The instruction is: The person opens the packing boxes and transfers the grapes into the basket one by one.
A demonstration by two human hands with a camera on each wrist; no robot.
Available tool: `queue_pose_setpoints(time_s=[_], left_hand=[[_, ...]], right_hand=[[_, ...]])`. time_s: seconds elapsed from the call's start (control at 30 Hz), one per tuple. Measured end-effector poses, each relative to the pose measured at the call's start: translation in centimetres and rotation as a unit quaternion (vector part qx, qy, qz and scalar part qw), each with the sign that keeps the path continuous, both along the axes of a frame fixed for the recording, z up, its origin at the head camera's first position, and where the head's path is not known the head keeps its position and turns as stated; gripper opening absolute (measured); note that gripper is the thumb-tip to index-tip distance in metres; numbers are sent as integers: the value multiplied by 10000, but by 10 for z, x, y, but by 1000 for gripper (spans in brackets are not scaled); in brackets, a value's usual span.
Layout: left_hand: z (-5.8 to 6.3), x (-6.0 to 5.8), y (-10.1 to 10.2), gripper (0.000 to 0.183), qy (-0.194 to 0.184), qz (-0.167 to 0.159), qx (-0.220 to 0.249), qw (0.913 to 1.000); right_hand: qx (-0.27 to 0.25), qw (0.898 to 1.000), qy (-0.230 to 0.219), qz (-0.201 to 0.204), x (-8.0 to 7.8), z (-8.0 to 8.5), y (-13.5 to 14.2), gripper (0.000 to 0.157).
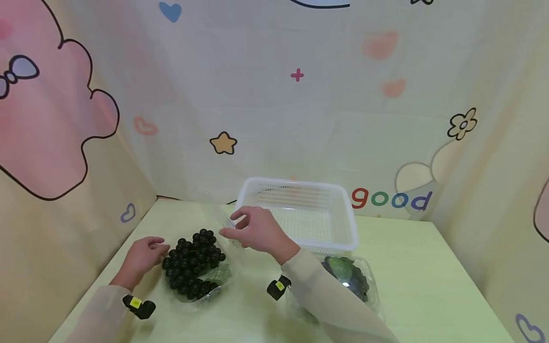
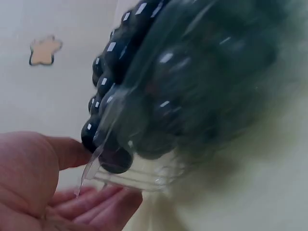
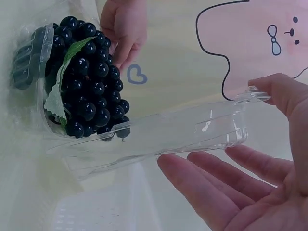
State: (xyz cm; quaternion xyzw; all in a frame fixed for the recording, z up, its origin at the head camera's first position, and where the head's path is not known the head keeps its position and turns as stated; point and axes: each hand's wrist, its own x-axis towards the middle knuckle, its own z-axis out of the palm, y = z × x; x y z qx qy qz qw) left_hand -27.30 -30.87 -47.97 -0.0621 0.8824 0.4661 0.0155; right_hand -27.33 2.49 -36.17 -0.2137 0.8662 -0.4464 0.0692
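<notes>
A clear clamshell box (image 1: 214,291) full of dark grapes (image 1: 193,262) lies on the pale green table (image 1: 429,295), near its left side. My left hand (image 1: 146,252) rests at the box's left edge. Its thumb (image 2: 67,151) touches the side, and its straight fingers (image 2: 106,199) lie just under the rim (image 2: 125,175). My right hand (image 1: 253,228) holds the box's hinged clear lid (image 3: 192,130) raised, with the thumb (image 3: 279,91) on the lid's edge tab and the fingers (image 3: 216,183) spread below it. A green leaf (image 3: 60,91) lies among the grapes (image 3: 86,82).
An empty white perforated basket (image 1: 343,209) stands at the back middle of the table. A second closed clear box with dark grapes and a leaf (image 1: 349,276) lies in front of it, partly hidden by my right forearm. Patterned cloth walls enclose the table.
</notes>
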Motion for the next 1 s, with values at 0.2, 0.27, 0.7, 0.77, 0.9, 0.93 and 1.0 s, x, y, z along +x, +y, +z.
queue_pose_setpoints(time_s=[0.2, 0.27, 0.7, 0.77, 0.9, 0.93, 1.0], left_hand=[[-1, 33, 15, 63, 136, 478, -657, 9966], [-2, 43, 20, 61, 88, 583, -597, 9965], [7, 53, 31, 63, -627, 291, 887, 9937], [9, 50, 29, 60, -655, 267, 787, 9944], [14, 42, 20, 51, -697, 134, 471, 9964], [15, 40, 18, 49, -689, 104, 444, 9966], [15, 36, 12, 45, -683, 32, 339, 9971]], right_hand=[[204, 9992, 263, -216, -3, 3, -6, 52], [326, 9984, 324, -337, -5, 5, -10, 53], [323, 9969, -651, -289, -24, 12, -23, 53], [208, 9969, -709, -266, -24, 10, -21, 48], [-155, 9959, -857, -236, -20, 4, -13, 41], [-267, 9953, -905, -225, -18, 3, -11, 40], [-508, 9932, -1025, -213, -14, -1, -7, 39]])
